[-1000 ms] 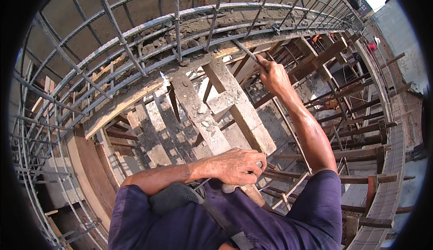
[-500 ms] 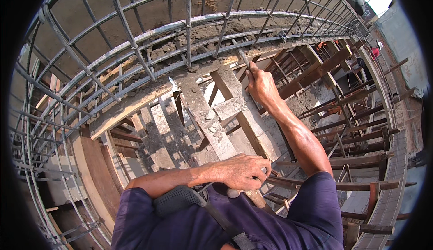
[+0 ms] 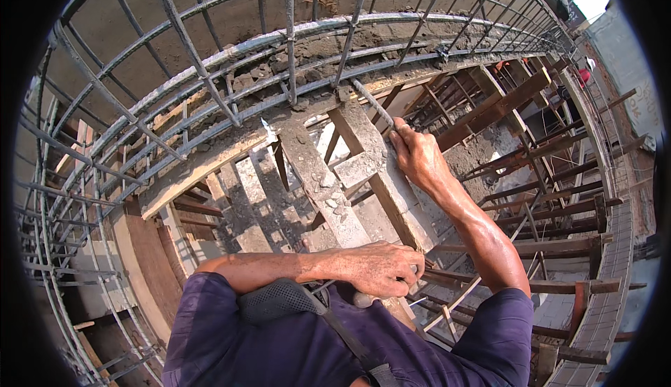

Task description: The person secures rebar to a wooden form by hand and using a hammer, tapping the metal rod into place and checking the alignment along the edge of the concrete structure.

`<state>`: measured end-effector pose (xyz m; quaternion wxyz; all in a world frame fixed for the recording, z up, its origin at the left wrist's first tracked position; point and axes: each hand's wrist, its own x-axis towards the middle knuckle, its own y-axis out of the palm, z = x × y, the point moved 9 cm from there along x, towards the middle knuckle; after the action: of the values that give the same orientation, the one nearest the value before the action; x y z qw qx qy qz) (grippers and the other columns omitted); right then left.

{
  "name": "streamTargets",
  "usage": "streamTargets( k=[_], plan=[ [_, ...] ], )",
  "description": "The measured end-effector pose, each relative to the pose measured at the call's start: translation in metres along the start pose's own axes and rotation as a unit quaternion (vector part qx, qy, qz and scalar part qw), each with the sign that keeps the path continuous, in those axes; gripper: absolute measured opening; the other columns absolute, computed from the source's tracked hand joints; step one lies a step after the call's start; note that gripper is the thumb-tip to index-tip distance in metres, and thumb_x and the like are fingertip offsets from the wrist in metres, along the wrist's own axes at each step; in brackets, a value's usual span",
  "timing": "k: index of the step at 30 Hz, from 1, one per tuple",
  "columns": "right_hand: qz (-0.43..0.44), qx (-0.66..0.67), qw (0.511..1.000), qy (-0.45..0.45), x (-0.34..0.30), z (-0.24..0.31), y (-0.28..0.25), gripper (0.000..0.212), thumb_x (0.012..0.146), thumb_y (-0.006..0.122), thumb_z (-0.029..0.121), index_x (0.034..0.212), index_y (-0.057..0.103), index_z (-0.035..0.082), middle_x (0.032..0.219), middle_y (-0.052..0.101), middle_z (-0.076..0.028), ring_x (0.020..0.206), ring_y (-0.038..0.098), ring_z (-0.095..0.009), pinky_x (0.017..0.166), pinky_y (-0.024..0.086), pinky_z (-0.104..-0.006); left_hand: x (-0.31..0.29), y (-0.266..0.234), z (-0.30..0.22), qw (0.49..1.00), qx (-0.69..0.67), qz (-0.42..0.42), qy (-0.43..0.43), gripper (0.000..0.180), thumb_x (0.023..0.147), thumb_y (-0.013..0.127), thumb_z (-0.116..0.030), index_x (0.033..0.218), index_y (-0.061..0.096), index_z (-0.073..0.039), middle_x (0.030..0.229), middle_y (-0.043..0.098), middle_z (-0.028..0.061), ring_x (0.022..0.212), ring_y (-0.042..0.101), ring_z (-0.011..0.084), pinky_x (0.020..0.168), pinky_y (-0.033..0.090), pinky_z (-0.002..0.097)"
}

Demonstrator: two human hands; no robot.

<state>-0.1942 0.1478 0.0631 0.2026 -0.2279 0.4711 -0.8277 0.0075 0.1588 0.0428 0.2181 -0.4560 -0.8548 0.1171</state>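
My right hand (image 3: 418,158) is stretched forward and closed around a thin steel rod (image 3: 372,104) that slants up toward the curved rebar cage (image 3: 290,45). The rod's far tip lies near the crumbly concrete edge (image 3: 314,52) under the bars. My left hand (image 3: 381,269) is folded across my chest, fingers curled tight on a small pale object by my purple shirt; what it is cannot be made out. Below both hands run grey, mortar-spattered wooden planks (image 3: 328,191).
Rebar mesh arches overhead and down the left side (image 3: 63,198). Timber props and beams (image 3: 503,107) crowd the drop at right, with more steel bars (image 3: 482,254) crossing below. A wooden form board (image 3: 150,261) curves along the lower left. A black strap (image 3: 335,331) crosses my chest.
My right hand with the rod has drawn back and down toward me, away from the far timber. The view has tilted up, showing more of the rebar cage. My left hand stays put.
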Motion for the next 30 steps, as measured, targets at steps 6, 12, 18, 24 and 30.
streamTargets(
  k=[6,12,18,24,30],
  plan=[
    [-0.031,-0.047,0.997,0.057,0.018,-0.057,-0.039,0.029,0.101,0.058,0.016,0.123,0.065,-0.002,0.067,0.059,-0.026,0.061,0.063,-0.03,0.059,0.049,-0.0447,0.002,0.002,-0.003,1.0,0.0,-0.007,-0.004,0.019,0.081,0.059,-0.02,0.073,0.067,-0.005,0.109,0.06,0.0061,0.104,0.062,0.0249,0.085,0.051,0.0442],
    [0.029,0.037,0.998,-0.048,-0.045,0.02,-0.01,0.034,0.1,0.059,0.013,0.127,0.063,-0.007,0.07,0.06,-0.033,0.061,0.069,-0.026,0.062,0.053,-0.0406,-0.003,0.0,0.0,0.999,0.004,-0.048,0.006,0.019,0.081,0.061,-0.02,0.073,0.068,-0.004,0.108,0.06,0.0064,0.103,0.062,0.0253,0.084,0.051,0.0444],
    [0.0,-0.086,0.996,-0.026,-0.009,0.018,-0.022,0.03,0.1,0.058,0.015,0.125,0.066,0.001,0.072,0.064,-0.028,0.065,0.071,-0.037,0.061,0.052,-0.0463,0.001,-0.003,0.001,0.999,0.022,-0.029,-0.026,0.021,0.08,0.06,-0.022,0.078,0.071,-0.003,0.108,0.064,0.0084,0.104,0.063,0.0278,0.086,0.051,0.0443],
    [0.081,-0.01,0.995,-0.058,-0.054,0.046,-0.007,0.034,0.099,0.061,0.015,0.128,0.065,-0.001,0.081,0.065,-0.032,0.079,0.07,-0.044,0.068,0.055,-0.046,-0.003,-0.006,-0.002,0.998,0.022,-0.049,-0.024,0.02,0.081,0.059,-0.02,0.077,0.07,-0.004,0.11,0.063,0.0077,0.105,0.063,0.0263,0.085,0.051,0.0437],
    [0.109,-0.005,0.994,0.013,-0.046,0.052,-0.031,0.035,0.098,0.062,0.017,0.128,0.065,-0.002,0.082,0.067,-0.031,0.078,0.074,-0.037,0.067,0.054,-0.041,-0.005,0.001,0.004,0.998,0.009,-0.064,-0.023,0.018,0.081,0.06,-0.019,0.076,0.069,-0.005,0.11,0.062,0.0061,0.104,0.063,0.0254,0.082,0.051,0.0441]
  ],
)
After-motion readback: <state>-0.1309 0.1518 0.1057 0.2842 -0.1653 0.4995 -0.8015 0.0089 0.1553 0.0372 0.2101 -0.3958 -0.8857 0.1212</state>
